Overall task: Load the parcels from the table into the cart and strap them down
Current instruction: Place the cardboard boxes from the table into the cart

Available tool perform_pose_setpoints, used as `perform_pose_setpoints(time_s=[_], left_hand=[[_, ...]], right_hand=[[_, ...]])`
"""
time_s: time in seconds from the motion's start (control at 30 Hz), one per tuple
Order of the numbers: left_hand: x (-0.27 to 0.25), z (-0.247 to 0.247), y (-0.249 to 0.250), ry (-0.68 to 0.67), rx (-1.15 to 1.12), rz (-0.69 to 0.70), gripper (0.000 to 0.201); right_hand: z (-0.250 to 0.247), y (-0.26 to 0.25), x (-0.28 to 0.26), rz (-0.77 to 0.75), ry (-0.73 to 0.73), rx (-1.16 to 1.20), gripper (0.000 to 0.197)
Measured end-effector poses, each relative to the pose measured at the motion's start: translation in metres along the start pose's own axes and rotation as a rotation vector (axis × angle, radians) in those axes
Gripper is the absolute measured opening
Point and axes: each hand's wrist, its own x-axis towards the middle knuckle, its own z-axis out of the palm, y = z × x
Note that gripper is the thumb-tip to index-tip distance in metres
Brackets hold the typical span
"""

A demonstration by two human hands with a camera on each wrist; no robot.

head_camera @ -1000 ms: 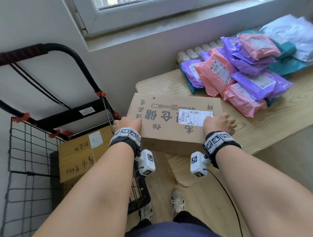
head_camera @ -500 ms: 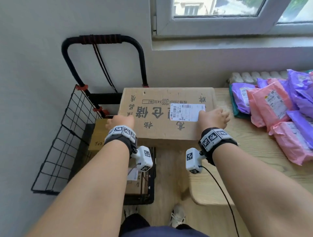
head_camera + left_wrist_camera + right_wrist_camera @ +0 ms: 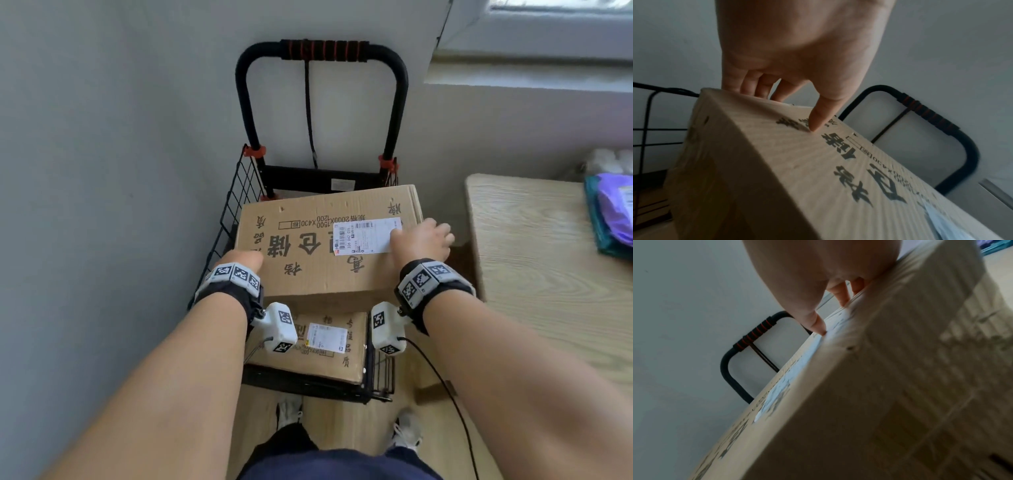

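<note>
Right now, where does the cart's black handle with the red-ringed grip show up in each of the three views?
Head: the cart handle arches at top centre, against the wall, above the carried box.
Left wrist: the handle curves at right of centre, behind the box's far edge.
Right wrist: the handle sits left of centre, beyond the box top.
Shared landmark: the dark strap hanging from the red-ringed grip, visible in all three.
</note>
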Motion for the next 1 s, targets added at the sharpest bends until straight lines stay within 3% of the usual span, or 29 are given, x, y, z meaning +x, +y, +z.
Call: perform_pose_setpoints(time_s=[0.17,0.43,0.57,0.77,1.0], left_hand=[[0.038,-0.021,-0.023,-0.135,0.073,0.007,0.010],[0.070,-0.011,-0.041,-0.292,0.412,0.077,0.016],[0.082,-0.003,-0.045,-0.318,0.499,0.082,0.014],[0.103,0.017,-0.043,-0.333,0.620,0.096,0.027],[0.134,0.059,-0.056,-0.361,0.712,0.062,0.035]], right_hand=[[0.047,-0.020,-0.028,0.103,-0.010,-0.013,0.049],[0.083,-0.017,-0.045,0.179,-0.084,-0.125,0.048],[0.102,-0.006,-0.042,0.199,-0.248,-0.172,0.052],[0.144,0.022,-0.032,0.249,-0.512,-0.293,0.054],[0.190,0.046,-0.018,0.310,-0.589,-0.325,0.067]])
